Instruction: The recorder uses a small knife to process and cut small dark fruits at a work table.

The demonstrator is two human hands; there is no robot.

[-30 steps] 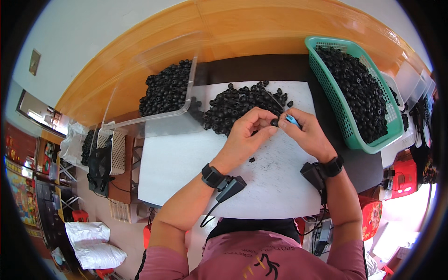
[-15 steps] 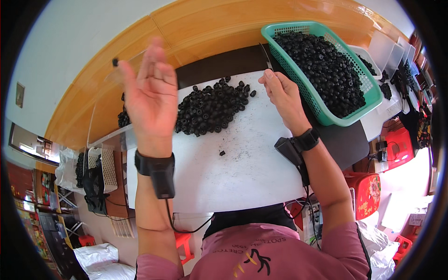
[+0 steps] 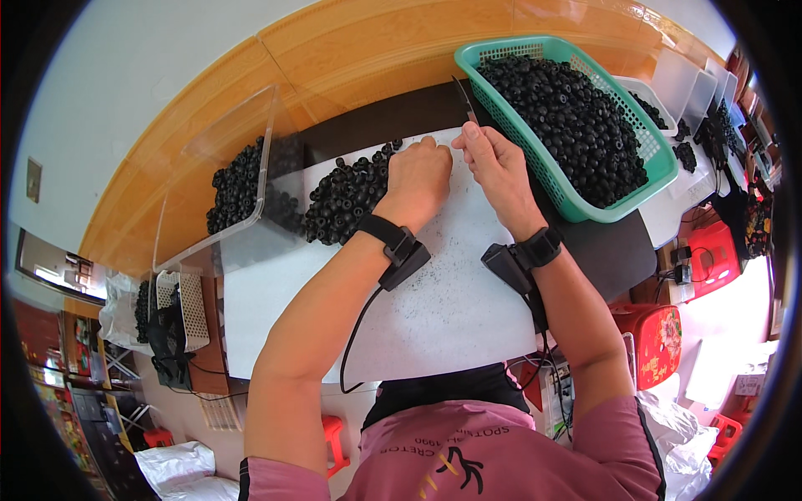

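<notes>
Left hand (image 3: 420,177) down from raised position, now fisted beside right hand (image 3: 494,167) on white worktop (image 3: 434,309). Right pinches thin dark blade (image 3: 464,98). Pile of small black round pieces (image 3: 347,196) touches left knuckles; keep piece steady, blade clear of fingers. Green plastic basket (image 3: 660,179) beyond.

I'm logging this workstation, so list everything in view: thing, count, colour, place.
white board: one, white, centre of the table.
loose pile of black pieces: one heap, black, on the board's far left part.
green basket: one, teal green, far right, full of black pieces.
clear tray: one, transparent, far left, holds black pieces.
small blade: one, dark, sticking up from the right hand.
red stools: at least two, red, right of the table.
wrist devices: two, black, one on each wrist.
left hand: closed, at the pile's edge.
right hand: grips the blade beside the basket.
</notes>
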